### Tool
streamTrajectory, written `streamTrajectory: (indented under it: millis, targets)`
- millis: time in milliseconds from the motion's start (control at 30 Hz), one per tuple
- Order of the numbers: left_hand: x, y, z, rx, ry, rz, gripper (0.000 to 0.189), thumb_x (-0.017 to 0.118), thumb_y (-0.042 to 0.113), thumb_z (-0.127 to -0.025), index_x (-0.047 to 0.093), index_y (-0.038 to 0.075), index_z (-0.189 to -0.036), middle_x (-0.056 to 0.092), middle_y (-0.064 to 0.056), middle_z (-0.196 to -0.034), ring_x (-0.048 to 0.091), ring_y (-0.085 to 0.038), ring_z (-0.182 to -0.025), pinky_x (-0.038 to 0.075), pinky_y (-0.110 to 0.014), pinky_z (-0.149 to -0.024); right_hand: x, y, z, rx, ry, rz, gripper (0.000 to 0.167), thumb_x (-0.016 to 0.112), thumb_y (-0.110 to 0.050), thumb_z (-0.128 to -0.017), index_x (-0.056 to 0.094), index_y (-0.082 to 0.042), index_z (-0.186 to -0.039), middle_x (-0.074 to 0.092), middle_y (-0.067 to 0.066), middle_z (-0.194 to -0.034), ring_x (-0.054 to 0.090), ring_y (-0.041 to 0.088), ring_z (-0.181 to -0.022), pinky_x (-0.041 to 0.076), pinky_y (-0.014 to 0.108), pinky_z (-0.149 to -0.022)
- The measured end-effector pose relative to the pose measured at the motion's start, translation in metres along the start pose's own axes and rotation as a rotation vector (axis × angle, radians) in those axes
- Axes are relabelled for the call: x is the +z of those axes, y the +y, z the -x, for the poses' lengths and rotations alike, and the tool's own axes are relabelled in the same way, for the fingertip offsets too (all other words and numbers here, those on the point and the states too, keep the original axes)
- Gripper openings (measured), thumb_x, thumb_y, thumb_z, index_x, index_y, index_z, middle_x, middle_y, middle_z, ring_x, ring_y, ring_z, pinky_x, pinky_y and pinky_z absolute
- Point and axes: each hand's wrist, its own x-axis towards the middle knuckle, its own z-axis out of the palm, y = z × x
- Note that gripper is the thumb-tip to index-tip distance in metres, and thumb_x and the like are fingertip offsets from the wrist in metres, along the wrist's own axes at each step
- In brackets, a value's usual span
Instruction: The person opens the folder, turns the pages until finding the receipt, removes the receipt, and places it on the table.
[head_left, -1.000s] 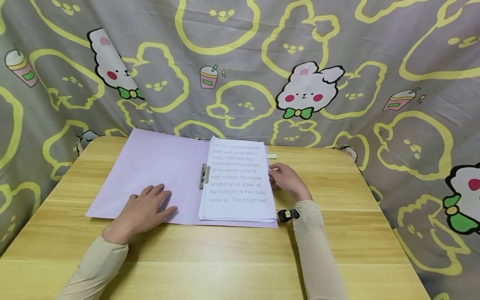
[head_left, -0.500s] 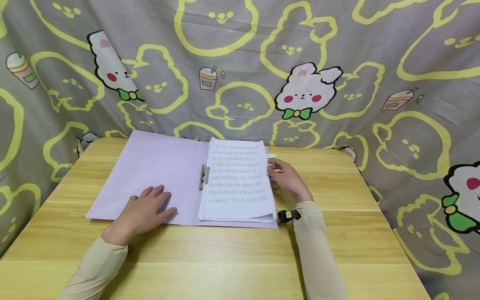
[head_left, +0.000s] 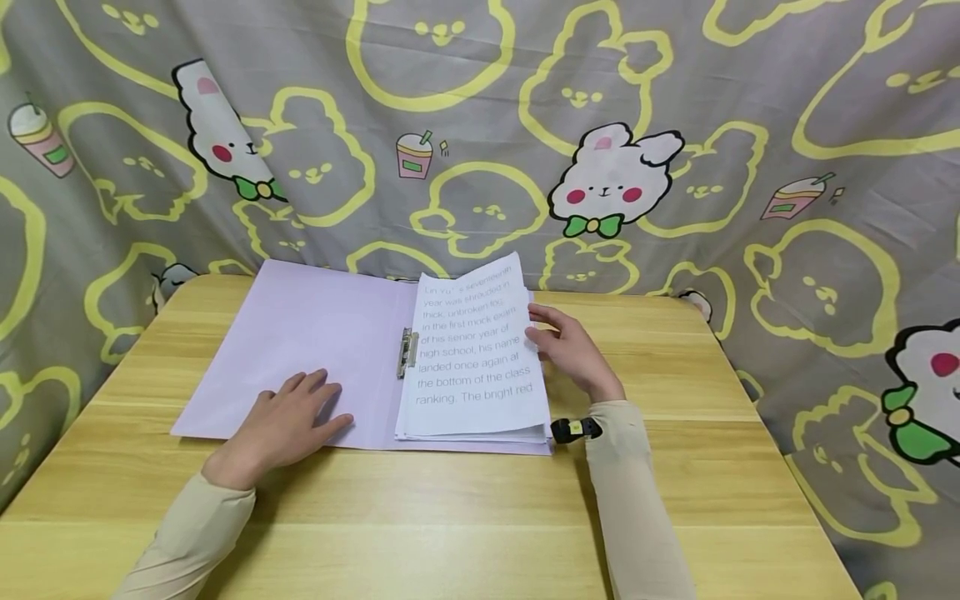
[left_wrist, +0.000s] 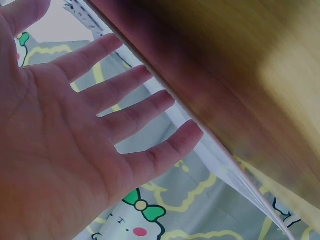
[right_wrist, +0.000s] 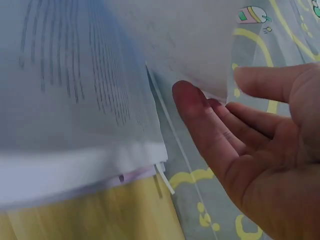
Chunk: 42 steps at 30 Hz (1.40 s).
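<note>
A light purple folder [head_left: 300,325] lies spread out on the wooden table, with a metal clip [head_left: 407,354] near its spine. Several printed sheets sit on its right side. The top sheet [head_left: 472,358] is lifted along its right edge, its far right corner raised. My right hand [head_left: 573,350] is at that edge; in the right wrist view its fingers [right_wrist: 207,127] touch the raised sheet while the thumb stands apart. My left hand [head_left: 288,421] rests on the left cover with fingers spread; its palm fills much of the left wrist view.
The wooden table [head_left: 420,525] reaches to a grey curtain [head_left: 480,125] with yellow outlines and cartoon rabbits, which hangs behind and at both sides. A small black device [head_left: 576,429] is worn at the right wrist.
The top sheet's right edge has risen, bending its far corner upward. My right hand has shifted slightly up and left along it. A pale tab beside the sheets is now hidden. My left hand stays put.
</note>
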Motion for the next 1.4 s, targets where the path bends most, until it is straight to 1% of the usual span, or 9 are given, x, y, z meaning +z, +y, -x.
streamTrajectory:
  millis: [200,367,533,767,833,1000,1067,1267,1400]
  targets:
    - [0.0,0.001,0.001,0.001,-0.002,0.006,0.063,0.061,0.051,-0.098,0.062,0.004,-0.138,0.047,-0.029,-0.151,0.041,-0.053,-0.138,0.036,-0.077,-0.099,0.008,-0.006,0.002,-0.013,-0.043,-0.018,0.054,0.058,-0.024,-0.106,0.041,-0.017,-0.157,0.043,0.007,-0.158,0.054,0.033,-0.133,0.056,0.047,-0.095]
    - [0.001,0.002,0.002,0.005,0.0,0.002,0.063,0.062,0.052,-0.097,0.063,0.004,-0.137,0.047,-0.028,-0.151,0.041,-0.053,-0.138,0.036,-0.077,-0.098,0.014,-0.005,0.001,-0.016,-0.071,0.015,0.056,0.06,-0.028,-0.105,0.042,-0.024,-0.157,0.042,0.003,-0.16,0.052,0.032,-0.136,0.053,0.047,-0.095]
    - [0.0,0.002,0.003,0.007,0.0,-0.001,0.062,0.062,0.052,-0.097,0.063,0.004,-0.137,0.048,-0.028,-0.151,0.041,-0.053,-0.138,0.037,-0.077,-0.098,0.021,-0.008,0.002,-0.04,-0.106,0.042,0.055,0.057,-0.03,-0.106,0.04,-0.029,-0.158,0.038,0.002,-0.163,0.05,0.033,-0.138,0.052,0.05,-0.095]
    - [0.002,0.001,0.003,0.01,0.007,0.002,0.061,0.062,0.051,-0.098,0.062,0.004,-0.137,0.048,-0.028,-0.151,0.042,-0.053,-0.137,0.036,-0.077,-0.098,0.031,-0.015,0.004,-0.061,-0.153,0.037,0.053,0.052,-0.031,-0.108,0.038,-0.027,-0.159,0.036,-0.002,-0.164,0.053,0.032,-0.135,0.053,0.051,-0.096]
    - [0.002,0.0,0.002,0.01,0.008,0.004,0.061,0.062,0.05,-0.098,0.062,0.004,-0.138,0.047,-0.028,-0.151,0.041,-0.052,-0.138,0.036,-0.077,-0.099,0.035,-0.016,0.005,-0.06,-0.159,0.051,0.054,0.052,-0.032,-0.108,0.037,-0.028,-0.16,0.037,0.0,-0.163,0.054,0.031,-0.133,0.053,0.052,-0.097]
    - [0.001,0.0,0.002,0.011,0.007,0.014,0.059,0.061,0.048,-0.099,0.062,0.005,-0.139,0.047,-0.028,-0.152,0.04,-0.052,-0.139,0.035,-0.077,-0.1,0.045,-0.019,0.007,-0.043,-0.147,0.098,0.053,0.056,-0.035,-0.106,0.041,-0.038,-0.156,0.04,0.001,-0.161,0.049,0.027,-0.14,0.052,0.054,-0.101]
    - [0.001,-0.001,0.002,0.012,0.007,0.017,0.058,0.061,0.048,-0.099,0.062,0.006,-0.138,0.046,-0.027,-0.152,0.04,-0.052,-0.139,0.035,-0.077,-0.1,0.049,-0.02,0.008,-0.046,-0.144,0.109,0.052,0.057,-0.036,-0.105,0.042,-0.042,-0.154,0.039,-0.004,-0.161,0.043,0.025,-0.145,0.051,0.054,-0.103]
    - [0.001,-0.003,0.002,0.015,0.004,0.021,0.056,0.059,0.047,-0.1,0.063,0.008,-0.139,0.047,-0.026,-0.152,0.04,-0.051,-0.139,0.035,-0.076,-0.1,0.058,-0.019,0.011,-0.114,-0.159,0.15,0.055,0.058,-0.042,-0.104,0.04,-0.038,-0.156,0.034,-0.008,-0.164,0.039,0.03,-0.148,0.043,0.056,-0.11]
    - [-0.001,-0.003,0.002,0.014,0.009,0.019,0.056,0.059,0.047,-0.1,0.062,0.008,-0.139,0.048,-0.027,-0.152,0.041,-0.051,-0.139,0.036,-0.076,-0.099,0.064,-0.018,0.01,-0.119,-0.153,0.161,0.06,0.06,-0.047,-0.102,0.039,-0.036,-0.157,0.035,-0.007,-0.164,0.04,0.031,-0.147,0.046,0.056,-0.107]
